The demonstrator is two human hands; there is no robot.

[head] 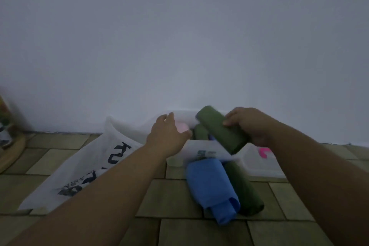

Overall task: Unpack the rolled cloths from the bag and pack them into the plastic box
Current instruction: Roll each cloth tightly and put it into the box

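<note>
Olive floor tiles (179, 195) run up to a pale bare wall (179, 46), where a person unpacks a white printed bag (89, 166). The right hand (249, 126) has its fingers curled round a green rolled cloth (219, 129), held clear of the floor, its long axis slanting from the far left of the grip down toward the near right. The translucent plastic box (257, 166) sits just below and to the near side of that grip, partly hidden under the forearm, so the drop looks short, though its rim is hard to trace in the dim light. The left hand (167, 136), fingers loose and holding nothing, hovers nearer the bag's mouth, over a pink cloth (183, 127); contact cannot be told. A blue rolled cloth (211, 185) and a dark green roll (245, 189) lie side by side on the tiles, nearer the person than the grip, leaving little free room there.
</note>
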